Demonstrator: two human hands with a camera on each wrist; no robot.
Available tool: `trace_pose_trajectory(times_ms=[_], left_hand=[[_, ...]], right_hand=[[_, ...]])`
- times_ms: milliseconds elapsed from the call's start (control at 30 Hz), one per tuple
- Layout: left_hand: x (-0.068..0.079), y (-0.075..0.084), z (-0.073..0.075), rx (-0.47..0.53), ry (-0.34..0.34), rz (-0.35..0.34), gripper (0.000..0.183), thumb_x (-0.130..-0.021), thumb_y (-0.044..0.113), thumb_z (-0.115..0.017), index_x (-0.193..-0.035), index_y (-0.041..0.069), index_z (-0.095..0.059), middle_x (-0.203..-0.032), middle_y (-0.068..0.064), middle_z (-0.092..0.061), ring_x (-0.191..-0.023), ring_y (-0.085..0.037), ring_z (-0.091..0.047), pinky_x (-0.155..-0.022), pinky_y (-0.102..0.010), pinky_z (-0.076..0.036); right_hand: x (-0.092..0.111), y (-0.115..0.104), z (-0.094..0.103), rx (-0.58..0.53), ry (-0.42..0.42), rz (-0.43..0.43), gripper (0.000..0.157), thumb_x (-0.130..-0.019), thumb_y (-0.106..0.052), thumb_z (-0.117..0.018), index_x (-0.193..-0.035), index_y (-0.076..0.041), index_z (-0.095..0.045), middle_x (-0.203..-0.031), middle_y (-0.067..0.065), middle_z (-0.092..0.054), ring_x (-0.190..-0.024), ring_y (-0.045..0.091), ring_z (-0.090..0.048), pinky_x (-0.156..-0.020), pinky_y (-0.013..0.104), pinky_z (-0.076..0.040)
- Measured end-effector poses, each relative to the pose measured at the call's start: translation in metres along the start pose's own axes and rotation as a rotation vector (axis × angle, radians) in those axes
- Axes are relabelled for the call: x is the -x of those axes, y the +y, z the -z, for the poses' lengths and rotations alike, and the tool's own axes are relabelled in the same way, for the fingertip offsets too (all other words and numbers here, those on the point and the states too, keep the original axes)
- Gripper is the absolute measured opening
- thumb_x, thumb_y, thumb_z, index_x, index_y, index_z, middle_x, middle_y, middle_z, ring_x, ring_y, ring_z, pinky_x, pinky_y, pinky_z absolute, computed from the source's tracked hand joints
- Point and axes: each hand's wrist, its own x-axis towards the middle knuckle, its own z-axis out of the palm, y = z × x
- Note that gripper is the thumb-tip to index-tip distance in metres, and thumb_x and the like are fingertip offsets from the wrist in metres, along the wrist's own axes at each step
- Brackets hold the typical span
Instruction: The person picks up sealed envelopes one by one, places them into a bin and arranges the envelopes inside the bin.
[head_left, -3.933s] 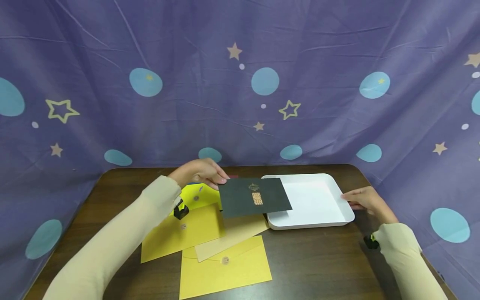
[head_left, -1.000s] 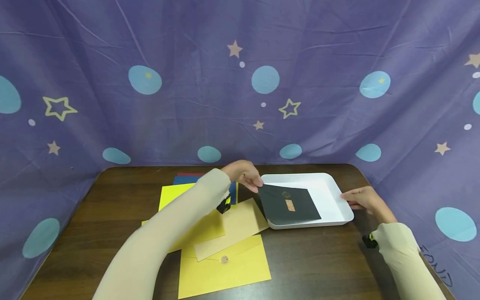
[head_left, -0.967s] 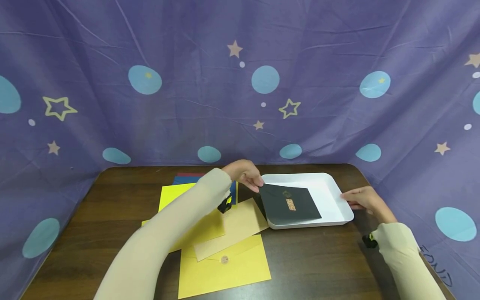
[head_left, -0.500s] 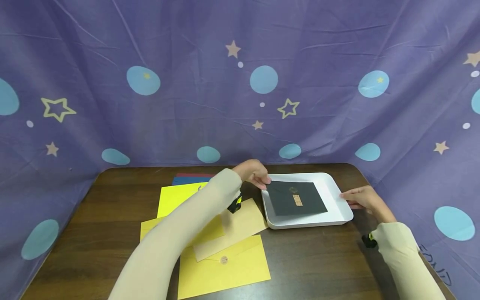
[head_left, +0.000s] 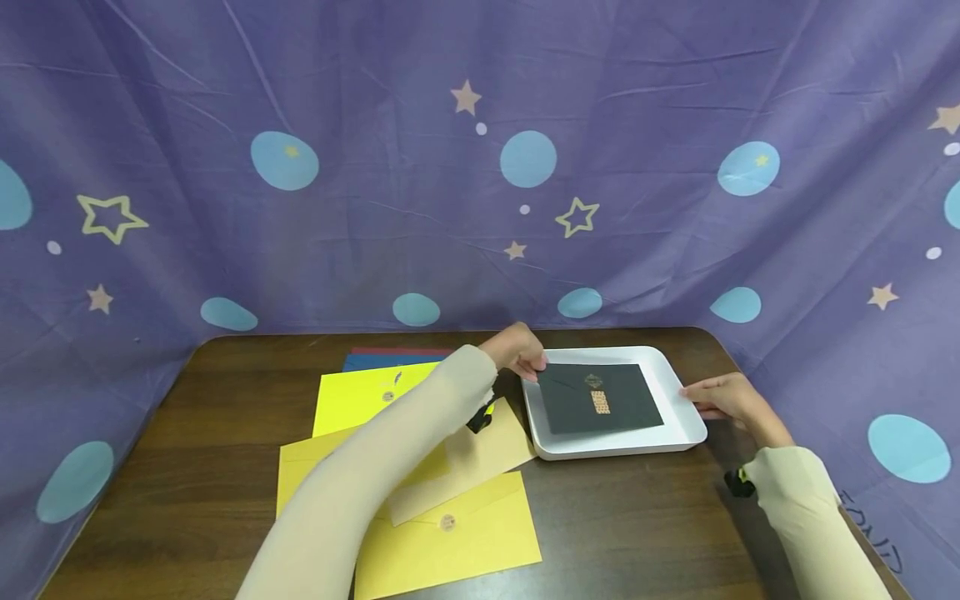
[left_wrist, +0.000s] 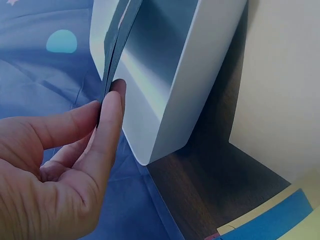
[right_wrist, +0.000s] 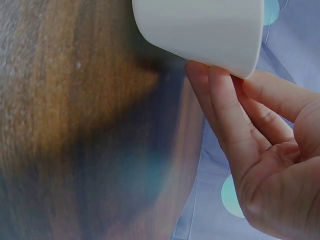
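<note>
A dark green envelope (head_left: 558,408) with gold print is over the white tray (head_left: 670,421), inside its outline in the head view. My left hand (head_left: 517,352) pinches the envelope's back left corner between thumb and fingers; in the left wrist view the envelope (left_wrist: 116,47) stands tilted above the tray (left_wrist: 175,105). On the tray's right side, my right hand (head_left: 731,397) pinches the wall, thumb at the rim and fingers on the outside, as the right wrist view shows with the hand (right_wrist: 270,150) at the tray's end (right_wrist: 205,35).
Left of the tray, envelopes overlap on the wooden table (head_left: 172,467): a bright yellow one (head_left: 345,400), a beige one (head_left: 491,442), a gold one (head_left: 480,542), and a blue one (head_left: 382,361) at the back. A purple patterned cloth (head_left: 360,208) hangs behind the table.
My left hand has carried the dark green envelope rightward from above the other envelopes to over the tray, where it lies flatter. The right hand has stayed at the tray's right side.
</note>
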Motion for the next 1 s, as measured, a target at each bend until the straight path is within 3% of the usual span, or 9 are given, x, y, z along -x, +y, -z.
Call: trace_pose_trajectory(times_ms=[200,467,667,767,933,1000], left_hand=[[0.004,-0.003,-0.011,-0.018,0.113,-0.041,0.020,-0.091,-0.017,-0.059,-0.107,-0.016,-0.071,-0.116,-0.023,-0.073,-0.061,-0.015,-0.055,-0.083,-0.031,-0.063],[-0.007,0.005,-0.022,-0.106,0.139,0.005,0.012,-0.089,-0.014,-0.065,-0.096,-0.011,-0.073,-0.099,-0.016,-0.077,-0.058,-0.015,-0.059,-0.071,-0.027,-0.064],[-0.011,0.009,-0.026,-0.155,0.135,-0.001,0.010,-0.089,-0.014,-0.064,-0.090,-0.011,-0.073,-0.100,-0.017,-0.078,-0.056,-0.015,-0.059,-0.071,-0.027,-0.063],[-0.008,0.011,-0.027,-0.159,0.141,0.005,0.011,-0.089,-0.013,-0.063,-0.091,-0.011,-0.074,-0.101,-0.018,-0.078,-0.062,-0.018,-0.064,-0.076,-0.028,-0.064],[-0.008,0.011,-0.030,-0.189,0.154,0.028,0.011,-0.091,-0.010,-0.065,-0.094,-0.008,-0.076,-0.102,-0.016,-0.078,-0.089,-0.025,-0.077,-0.078,-0.028,-0.063],[-0.012,0.010,-0.031,-0.197,0.156,0.034,0.009,-0.091,-0.009,-0.066,-0.090,-0.008,-0.075,-0.101,-0.016,-0.078,-0.085,-0.025,-0.077,-0.076,-0.028,-0.064]], right_hand=[[0.001,0.000,0.000,-0.025,-0.013,-0.001,0.037,-0.093,-0.011,-0.072,-0.112,0.020,-0.067,-0.087,0.004,-0.076,-0.074,0.007,-0.071,-0.070,0.030,-0.064],[0.002,0.000,-0.001,-0.047,-0.030,0.013,0.042,-0.094,-0.007,-0.070,-0.117,0.026,-0.061,-0.086,0.005,-0.076,-0.073,0.008,-0.071,-0.069,0.029,-0.064],[0.001,0.001,-0.002,-0.045,-0.024,0.014,0.041,-0.093,-0.008,-0.071,-0.116,0.025,-0.062,-0.084,0.004,-0.076,-0.072,0.008,-0.070,-0.068,0.029,-0.064],[0.001,0.001,-0.002,-0.041,-0.021,0.019,0.041,-0.093,-0.008,-0.071,-0.116,0.025,-0.062,-0.084,0.004,-0.076,-0.072,0.008,-0.070,-0.068,0.029,-0.064],[0.001,0.001,-0.002,-0.047,-0.027,0.024,0.042,-0.093,-0.007,-0.071,-0.116,0.026,-0.061,-0.084,0.004,-0.076,-0.072,0.009,-0.071,-0.068,0.029,-0.064],[0.001,0.001,-0.001,-0.049,-0.029,0.023,0.042,-0.094,-0.007,-0.071,-0.117,0.026,-0.061,-0.085,0.005,-0.076,-0.072,0.009,-0.071,-0.068,0.029,-0.064]])
